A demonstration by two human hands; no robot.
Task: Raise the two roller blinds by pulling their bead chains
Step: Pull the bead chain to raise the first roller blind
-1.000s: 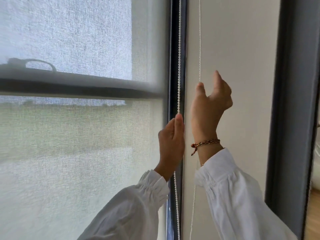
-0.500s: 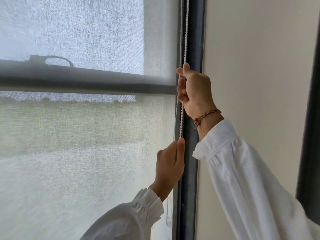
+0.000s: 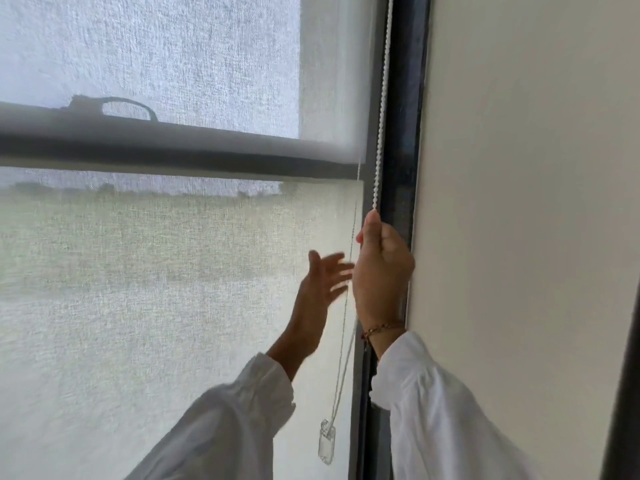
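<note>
A translucent white roller blind (image 3: 156,289) covers the window on the left. Its white bead chain (image 3: 381,109) hangs along the dark window frame (image 3: 405,133). My right hand (image 3: 381,271) is shut on this chain, thumb on top, at mid height. My left hand (image 3: 322,282) is open and blurred, just left of the right hand, with its fingers spread near the thinner back strand of the chain (image 3: 348,306). A clear plastic chain weight (image 3: 326,445) hangs at the bottom of the loop, in front of the blind.
A plain cream surface (image 3: 519,237) fills the right side past the dark frame. A horizontal window bar (image 3: 138,147) with a handle (image 3: 114,107) shows through the blind. A dark vertical edge (image 3: 623,393) stands at the far right.
My right hand has come down along the chain, still gripping it. My left hand has let go of the chain and opened, now moving upward. The camera has shifted left and down.
</note>
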